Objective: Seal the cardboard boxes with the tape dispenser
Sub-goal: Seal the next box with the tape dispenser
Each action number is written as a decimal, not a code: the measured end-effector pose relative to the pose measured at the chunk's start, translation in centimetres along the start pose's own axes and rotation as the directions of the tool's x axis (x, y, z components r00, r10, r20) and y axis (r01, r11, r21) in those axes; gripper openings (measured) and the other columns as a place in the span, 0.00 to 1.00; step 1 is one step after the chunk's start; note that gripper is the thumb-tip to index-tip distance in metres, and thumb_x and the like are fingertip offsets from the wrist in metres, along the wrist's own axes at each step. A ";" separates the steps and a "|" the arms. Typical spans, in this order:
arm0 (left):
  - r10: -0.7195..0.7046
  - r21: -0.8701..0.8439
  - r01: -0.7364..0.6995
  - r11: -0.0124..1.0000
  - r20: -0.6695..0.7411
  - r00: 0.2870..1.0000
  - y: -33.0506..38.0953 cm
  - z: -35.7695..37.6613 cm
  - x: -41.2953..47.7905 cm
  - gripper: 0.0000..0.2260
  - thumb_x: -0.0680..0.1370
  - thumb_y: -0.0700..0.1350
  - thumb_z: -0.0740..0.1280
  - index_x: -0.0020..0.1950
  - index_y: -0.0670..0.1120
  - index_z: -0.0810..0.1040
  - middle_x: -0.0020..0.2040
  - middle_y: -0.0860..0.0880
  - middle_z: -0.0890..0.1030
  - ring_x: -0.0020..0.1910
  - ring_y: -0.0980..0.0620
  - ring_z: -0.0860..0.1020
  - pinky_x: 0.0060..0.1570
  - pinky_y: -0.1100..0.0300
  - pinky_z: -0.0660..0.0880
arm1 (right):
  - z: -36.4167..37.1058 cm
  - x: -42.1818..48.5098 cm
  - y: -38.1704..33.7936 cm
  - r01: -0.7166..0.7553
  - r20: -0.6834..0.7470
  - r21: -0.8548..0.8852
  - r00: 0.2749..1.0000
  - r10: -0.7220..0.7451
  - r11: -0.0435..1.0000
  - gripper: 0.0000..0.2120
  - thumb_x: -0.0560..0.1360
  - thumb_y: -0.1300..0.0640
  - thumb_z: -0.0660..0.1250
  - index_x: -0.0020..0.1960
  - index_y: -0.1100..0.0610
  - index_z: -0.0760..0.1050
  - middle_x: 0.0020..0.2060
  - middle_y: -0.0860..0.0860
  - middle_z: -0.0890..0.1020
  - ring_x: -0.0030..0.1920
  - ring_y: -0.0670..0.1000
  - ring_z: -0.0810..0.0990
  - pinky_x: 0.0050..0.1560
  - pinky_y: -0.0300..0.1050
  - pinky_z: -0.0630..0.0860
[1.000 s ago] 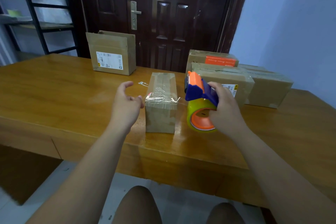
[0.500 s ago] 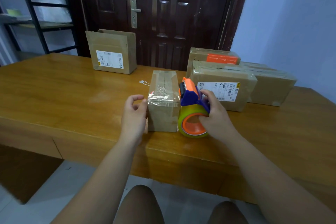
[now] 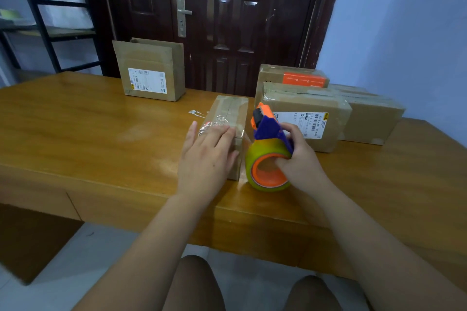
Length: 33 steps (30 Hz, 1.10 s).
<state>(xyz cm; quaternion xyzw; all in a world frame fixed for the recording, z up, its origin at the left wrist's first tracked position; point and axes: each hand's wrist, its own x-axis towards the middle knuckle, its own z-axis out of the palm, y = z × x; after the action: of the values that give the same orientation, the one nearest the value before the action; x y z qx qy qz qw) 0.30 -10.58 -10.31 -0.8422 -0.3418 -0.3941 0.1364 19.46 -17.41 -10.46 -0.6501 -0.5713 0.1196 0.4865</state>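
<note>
A small narrow cardboard box (image 3: 231, 113) lies on the wooden table (image 3: 88, 134), with clear tape wrinkled across its near top edge. My left hand (image 3: 206, 159) lies flat on that near end, its straight fingers pressing the tape down. Just right of the box, the tape dispenser (image 3: 267, 154) stands on the table: blue and orange body, yellowish tape roll on an orange core. My right hand (image 3: 299, 159) grips it, fingers curled into the core.
An upright box with a white label (image 3: 151, 70) stands at the back left. A labelled box (image 3: 308, 113), one with an orange strip (image 3: 293, 77) and a plain one (image 3: 371, 113) crowd the back right. A tape scrap (image 3: 195, 112) lies left of the small box.
My left hand moved from beside the small box onto its near end and flattened on the tape. My right hand lowered the dispenser to the table beside the box.
</note>
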 end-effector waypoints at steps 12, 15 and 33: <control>0.038 -0.125 -0.031 0.992 0.050 0.998 -1.0 -0.8 0.9 0.13 0.71 0.45 0.74 0.55 0.44 0.82 0.51 0.46 0.84 0.47 0.43 0.82 0.41 0.53 0.78 | -5.0 -0.6 -3.8 0.254 0.178 -0.336 0.963 -0.204 0.907 0.34 0.72 0.33 0.59 0.72 0.29 0.44 0.58 0.44 0.74 0.51 0.44 0.72 0.49 0.38 0.66; 0.030 -0.105 -0.023 0.994 0.072 0.997 -1.1 -0.9 1.2 0.14 0.72 0.46 0.73 0.56 0.45 0.82 0.51 0.46 0.83 0.48 0.43 0.81 0.39 0.54 0.78 | -4.9 0.1 -3.8 0.281 0.270 -0.501 0.949 -0.160 0.818 0.33 0.72 0.32 0.55 0.72 0.31 0.42 0.51 0.53 0.74 0.45 0.47 0.70 0.45 0.37 0.64; 0.025 -0.148 0.000 0.989 0.168 0.985 -1.9 -1.0 1.6 0.16 0.80 0.52 0.59 0.66 0.51 0.76 0.62 0.50 0.79 0.61 0.49 0.76 0.51 0.53 0.75 | -7.2 -0.5 -2.8 0.201 0.417 -0.520 0.908 0.041 0.830 0.32 0.74 0.40 0.65 0.70 0.27 0.50 0.64 0.46 0.72 0.55 0.43 0.70 0.54 0.40 0.65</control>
<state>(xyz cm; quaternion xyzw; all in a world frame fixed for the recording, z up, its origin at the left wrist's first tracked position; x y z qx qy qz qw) -0.87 -8.92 -8.55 -0.8825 -0.3169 -0.3444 0.0466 22.69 -21.80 -4.90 -0.6973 -0.6977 0.0626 0.1518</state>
